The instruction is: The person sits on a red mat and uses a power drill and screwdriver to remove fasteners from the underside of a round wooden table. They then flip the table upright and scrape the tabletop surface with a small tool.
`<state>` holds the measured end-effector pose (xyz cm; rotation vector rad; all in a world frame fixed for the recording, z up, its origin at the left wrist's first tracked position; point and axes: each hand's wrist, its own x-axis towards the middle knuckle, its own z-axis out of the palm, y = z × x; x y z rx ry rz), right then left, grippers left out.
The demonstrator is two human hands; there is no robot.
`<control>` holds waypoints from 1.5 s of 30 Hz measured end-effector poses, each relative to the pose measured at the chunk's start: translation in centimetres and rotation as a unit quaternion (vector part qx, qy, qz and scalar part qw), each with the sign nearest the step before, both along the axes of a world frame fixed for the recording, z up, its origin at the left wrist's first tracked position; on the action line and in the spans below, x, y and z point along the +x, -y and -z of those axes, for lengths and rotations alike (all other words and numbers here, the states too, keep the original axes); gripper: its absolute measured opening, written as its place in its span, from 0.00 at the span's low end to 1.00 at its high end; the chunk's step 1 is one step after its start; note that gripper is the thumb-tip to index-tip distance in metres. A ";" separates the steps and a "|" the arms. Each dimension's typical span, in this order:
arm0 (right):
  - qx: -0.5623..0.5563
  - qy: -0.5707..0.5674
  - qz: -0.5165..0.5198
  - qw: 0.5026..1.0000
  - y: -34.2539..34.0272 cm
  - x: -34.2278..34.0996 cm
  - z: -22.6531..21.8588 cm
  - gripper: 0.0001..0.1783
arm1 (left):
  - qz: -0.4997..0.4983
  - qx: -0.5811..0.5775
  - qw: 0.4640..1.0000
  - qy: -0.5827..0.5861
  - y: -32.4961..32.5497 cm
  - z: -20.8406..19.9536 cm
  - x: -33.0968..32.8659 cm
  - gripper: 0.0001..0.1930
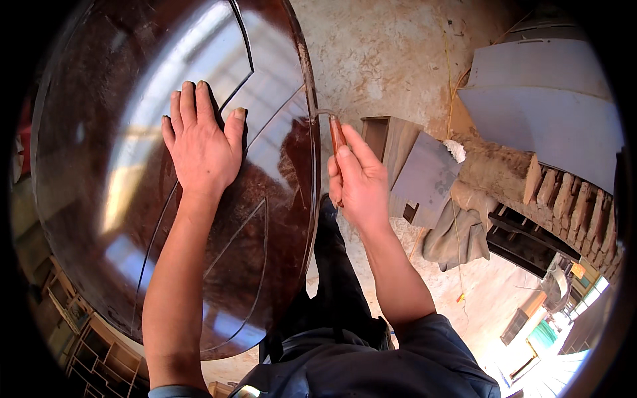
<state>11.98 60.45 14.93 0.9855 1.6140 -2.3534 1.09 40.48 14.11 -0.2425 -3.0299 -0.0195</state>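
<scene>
My left hand (pixel 206 156) lies flat on a large, glossy dark-brown round tabletop (pixel 93 86), fingers spread and nothing held. Thin dark lines run across the polished surface beneath and around it. At the tabletop's right rim, my right hand (pixel 361 182) is closed around the reddish-brown handle of a hand scraper (pixel 338 136). Its thin metal shank bends over to the left and meets the table's edge. How the tip is shaped cannot be made out against the dark rim.
Right of me, a small wooden cabinet (pixel 391 142) stands near a grey board (pixel 428 169) and a draped cloth (pixel 458 232). Farther right are large grey panels (pixel 537 99) and a stack of carved wood pieces (pixel 570 199). Open wooden frames (pixel 109 358) stand at lower left.
</scene>
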 end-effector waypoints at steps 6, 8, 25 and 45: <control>0.047 0.000 -0.011 0.999 0.0 -3.5 -0.2 0.24 | 0.010 -0.002 1.000 -0.004 -0.1 -0.3 0.0 0.35; 0.067 0.005 -0.025 0.997 0.1 -4.1 -0.4 0.24 | 0.008 0.008 1.000 -0.002 0.3 0.0 -0.1 0.36; 0.147 -0.012 -0.027 0.989 0.5 -4.6 -0.2 0.24 | 0.009 -0.001 1.000 -0.001 -0.1 0.0 0.0 0.36; 0.478 -0.108 -0.117 0.864 1.7 -3.0 -1.1 0.23 | 0.004 0.004 1.000 0.006 -0.1 -0.1 0.4 0.36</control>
